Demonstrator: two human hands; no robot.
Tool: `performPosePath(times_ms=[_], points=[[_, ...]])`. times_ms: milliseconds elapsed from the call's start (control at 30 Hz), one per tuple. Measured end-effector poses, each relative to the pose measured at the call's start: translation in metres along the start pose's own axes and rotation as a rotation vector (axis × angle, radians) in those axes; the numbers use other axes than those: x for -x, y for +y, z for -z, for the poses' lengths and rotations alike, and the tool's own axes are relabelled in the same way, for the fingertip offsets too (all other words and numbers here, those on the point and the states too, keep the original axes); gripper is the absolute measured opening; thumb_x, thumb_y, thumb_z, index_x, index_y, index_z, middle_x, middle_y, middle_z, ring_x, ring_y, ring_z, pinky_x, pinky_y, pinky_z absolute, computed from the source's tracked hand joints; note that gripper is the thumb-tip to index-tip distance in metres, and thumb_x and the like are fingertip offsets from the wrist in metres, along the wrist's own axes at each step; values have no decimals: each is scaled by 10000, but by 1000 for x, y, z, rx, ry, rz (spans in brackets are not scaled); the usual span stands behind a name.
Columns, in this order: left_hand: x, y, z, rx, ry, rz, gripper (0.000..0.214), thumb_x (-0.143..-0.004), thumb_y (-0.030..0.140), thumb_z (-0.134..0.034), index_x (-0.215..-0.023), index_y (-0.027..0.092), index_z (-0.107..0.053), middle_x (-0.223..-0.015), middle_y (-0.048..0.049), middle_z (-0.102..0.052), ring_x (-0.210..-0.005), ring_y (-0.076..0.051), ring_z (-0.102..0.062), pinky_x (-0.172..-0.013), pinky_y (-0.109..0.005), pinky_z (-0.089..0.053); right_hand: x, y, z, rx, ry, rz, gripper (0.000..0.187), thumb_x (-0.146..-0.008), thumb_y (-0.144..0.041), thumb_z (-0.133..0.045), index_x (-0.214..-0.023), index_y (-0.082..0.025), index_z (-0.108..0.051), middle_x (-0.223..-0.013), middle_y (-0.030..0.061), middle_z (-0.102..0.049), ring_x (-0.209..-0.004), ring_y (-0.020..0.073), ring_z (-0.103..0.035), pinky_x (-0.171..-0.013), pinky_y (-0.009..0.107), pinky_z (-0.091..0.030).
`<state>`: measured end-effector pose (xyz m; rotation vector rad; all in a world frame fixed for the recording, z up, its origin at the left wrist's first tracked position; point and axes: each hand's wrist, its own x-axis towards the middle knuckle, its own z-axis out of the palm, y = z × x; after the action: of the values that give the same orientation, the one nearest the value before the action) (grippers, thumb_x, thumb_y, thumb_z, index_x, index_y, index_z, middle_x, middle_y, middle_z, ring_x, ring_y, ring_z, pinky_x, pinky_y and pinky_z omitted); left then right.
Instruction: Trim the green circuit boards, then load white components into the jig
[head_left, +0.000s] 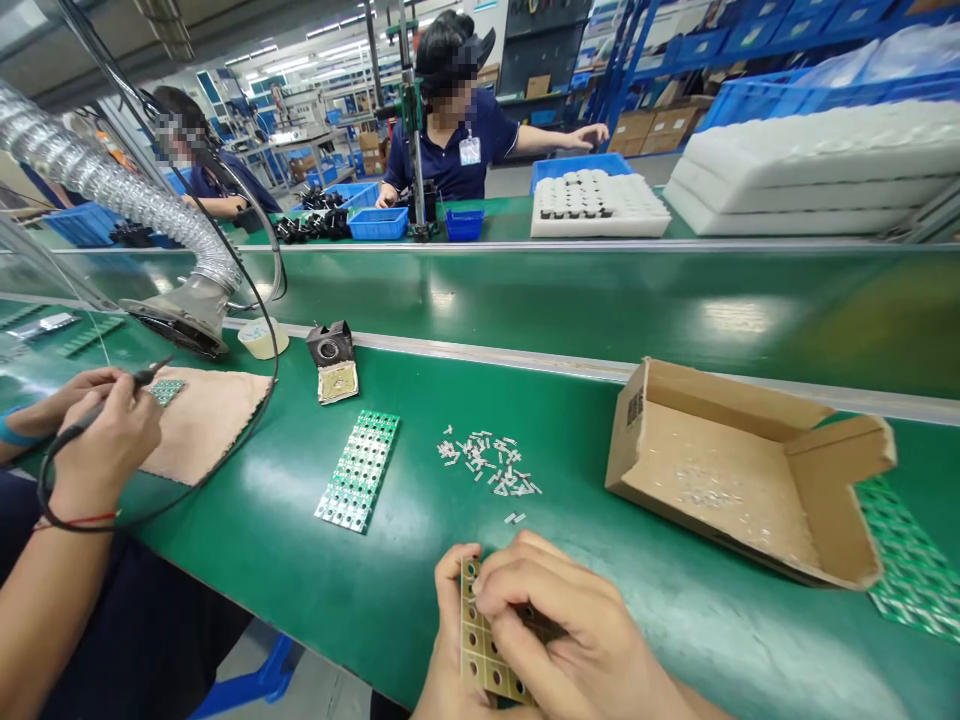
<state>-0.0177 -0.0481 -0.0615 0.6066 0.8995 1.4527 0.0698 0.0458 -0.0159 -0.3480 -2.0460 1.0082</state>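
My left hand (448, 640) holds a small tan circuit panel (484, 655) with rows of round holes at the table's near edge. My right hand (570, 625) is closed over the top of that panel, fingertips pinched on it. Just beyond my hands lies a scatter of several tiny white parts (489, 463) on the green mat. A green circuit panel (359, 468) lies flat to the left of them.
An open cardboard box (750, 470) sits at the right, with more green panels (911, 575) beside it. A neighbour's hand (105, 440) at the left holds a soldering iron over a brown cloth (202, 420) under a fume hose (112, 190). Two people work across the belt.
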Motion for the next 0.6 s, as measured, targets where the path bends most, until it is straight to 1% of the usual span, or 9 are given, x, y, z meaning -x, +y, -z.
performPosePath(times_ms=[133, 267, 333, 400, 500, 600], points=[[1, -5, 6, -6, -44, 17, 861, -585, 44, -718, -1240, 314, -230, -1264, -84, -571, -1217, -328, -579, -1122, -522, -361, 2, 1, -1, -11, 27, 3, 208, -865, -31, -476, -827, -215, -565, -706, -23, -642, -619, 105, -582, -617, 259, -460], [1, -5, 5, -18, -36, 14, 878, -574, 31, -706, -1247, 304, -211, -1245, -83, -584, -1192, -319, -595, -1110, -527, -359, 4, 1, -3, -2, 41, 30, 213, -865, -17, -471, -826, -202, -568, -715, -12, -644, -614, 105, -556, -606, 255, -457], [0, -3, 3, -60, -20, -10, 852, -579, 14, -708, -1220, 296, -223, -1194, -58, -601, -1166, -287, -610, -1122, -496, -346, 4, 0, -4, 11, 35, 46, 221, -866, -8, -462, -812, -193, -569, -699, -13, -637, -602, 100, -542, -603, 250, -452], [0, -2, 1, -61, -9, -21, 815, -597, -2, -713, -1189, 294, -237, -1185, -48, -601, -1156, -258, -614, -1109, -463, -363, 3, -1, -3, 15, 22, 51, 221, -864, -2, -468, -819, -188, -578, -709, -12, -648, -607, 96, -546, -617, 246, -456], [1, -3, 0, 29, -18, -11, 796, -639, 1, -721, -1200, 297, -240, -1227, -70, -566, -1150, -239, -603, -1059, -430, -404, 4, -1, 1, 36, 10, 30, 191, -860, -20, -500, -850, -181, -602, -727, 1, -654, -628, 106, -555, -625, 247, -466], [2, -5, -1, 100, -9, -38, 792, -667, -8, -719, -1215, 303, -240, -1157, -41, -562, -1093, -197, -610, -1019, -377, -424, 6, 0, 5, 107, -26, -35, 136, -859, -80, -531, -817, -174, -619, -663, 6, -593, -608, 124, -531, -568, 249, -445]])
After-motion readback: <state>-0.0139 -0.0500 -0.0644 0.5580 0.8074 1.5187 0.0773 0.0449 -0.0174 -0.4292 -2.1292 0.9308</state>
